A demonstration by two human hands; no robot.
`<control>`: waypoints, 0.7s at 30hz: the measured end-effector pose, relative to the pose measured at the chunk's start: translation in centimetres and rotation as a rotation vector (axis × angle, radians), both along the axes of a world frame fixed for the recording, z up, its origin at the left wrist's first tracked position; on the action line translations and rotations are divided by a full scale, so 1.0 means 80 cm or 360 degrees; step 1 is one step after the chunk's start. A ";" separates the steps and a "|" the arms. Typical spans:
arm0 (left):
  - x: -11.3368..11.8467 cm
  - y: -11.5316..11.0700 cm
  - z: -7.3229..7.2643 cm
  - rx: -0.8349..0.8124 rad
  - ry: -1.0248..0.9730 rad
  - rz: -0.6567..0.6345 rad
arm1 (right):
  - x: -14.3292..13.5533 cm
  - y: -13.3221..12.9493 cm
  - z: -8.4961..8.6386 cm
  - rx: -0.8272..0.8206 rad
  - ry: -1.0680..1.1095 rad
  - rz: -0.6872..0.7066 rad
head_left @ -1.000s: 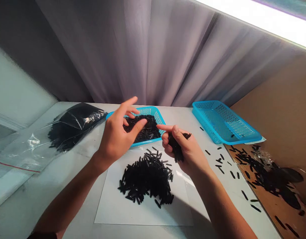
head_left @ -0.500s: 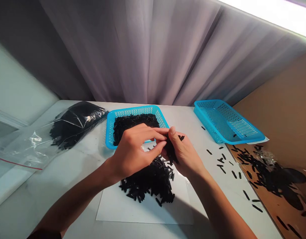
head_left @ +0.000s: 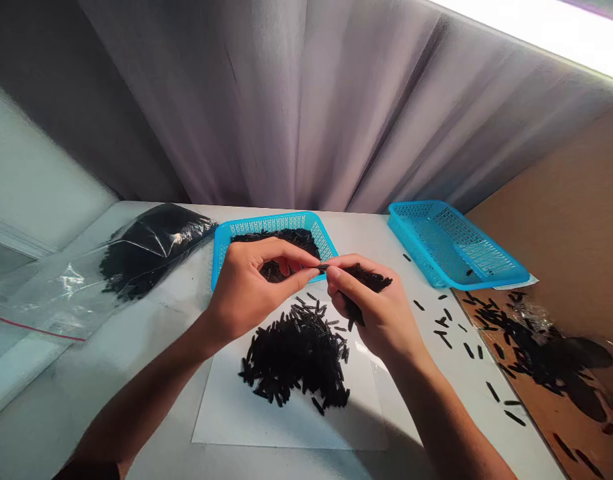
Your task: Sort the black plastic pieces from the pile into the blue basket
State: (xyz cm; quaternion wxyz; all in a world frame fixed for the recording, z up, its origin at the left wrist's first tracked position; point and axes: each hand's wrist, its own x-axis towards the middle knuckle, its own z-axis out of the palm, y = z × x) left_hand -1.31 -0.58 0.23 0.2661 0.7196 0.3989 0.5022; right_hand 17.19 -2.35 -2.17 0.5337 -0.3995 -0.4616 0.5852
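**Stick [head_left: 324,268] pinched between two hands**

Head view: at the centre of the frame, the left hand [head_left: 246,287] has its grip closed on one end of the black stick, thumb against finger. The right hand [head_left: 384,323] meets the other end with thumb and forefinger, its grip closed around a handful [head_left: 369,279] of sticks. Lower centre, a pile [head_left: 296,353] lies on a white sheet [head_left: 226,423] on the desk [head_left: 359,230]. Behind the left hand stands a blue basket [head_left: 326,243] of sticks; a bag [head_left: 151,247] lies left of it.
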 end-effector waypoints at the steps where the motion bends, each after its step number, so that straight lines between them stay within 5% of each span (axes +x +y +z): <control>1: 0.001 -0.001 0.001 -0.0029 -0.0007 0.0002 | 0.000 -0.001 0.000 0.0009 -0.0011 -0.0010; 9: -0.002 0.000 -0.001 -0.0001 0.0003 0.0021 | 0.001 -0.005 0.003 0.0020 -0.0036 -0.0024; 15: -0.009 0.015 -0.009 0.0569 0.0428 0.0510 | -0.002 0.002 0.000 -0.0147 0.0122 0.0121; 21: 0.003 -0.002 -0.009 0.0477 0.0355 -0.0229 | -0.007 0.003 -0.006 -0.0236 0.0134 0.0385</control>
